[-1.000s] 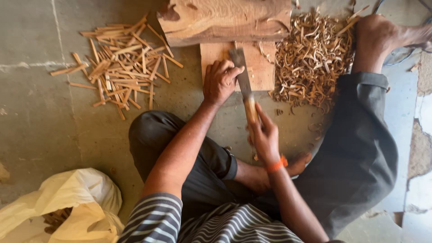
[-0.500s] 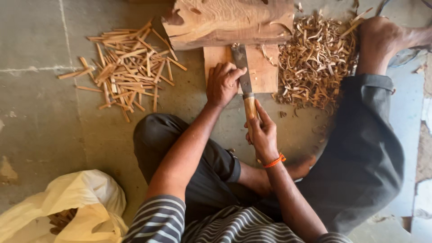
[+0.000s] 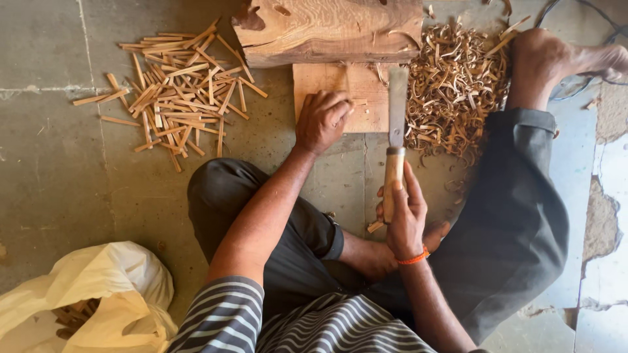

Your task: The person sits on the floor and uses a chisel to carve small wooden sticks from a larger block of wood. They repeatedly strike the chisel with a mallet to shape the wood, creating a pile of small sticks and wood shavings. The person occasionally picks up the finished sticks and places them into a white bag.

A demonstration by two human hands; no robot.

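Observation:
My right hand (image 3: pixel 405 219) grips the pale wooden handle of a broad-bladed chisel (image 3: pixel 396 108), blade pointing away over the right edge of a flat wooden board (image 3: pixel 366 88). My left hand (image 3: pixel 322 119) rests curled on that board's left part, knuckles up; something thin may lie under its fingers, hidden. A big rough log (image 3: pixel 327 29) lies just beyond the board. I sit on the floor with legs folded, an orange band on my right wrist.
A pile of cut wooden sticks (image 3: pixel 176 98) lies on the concrete floor to the left. Curled wood shavings (image 3: pixel 454 88) are heaped right of the board, by my bare foot (image 3: pixel 556 62). A white sack (image 3: pixel 85 301) holding wood pieces sits at lower left.
The chisel has moved to the right, away from my left hand, toward the shavings. My left hand stays on the board.

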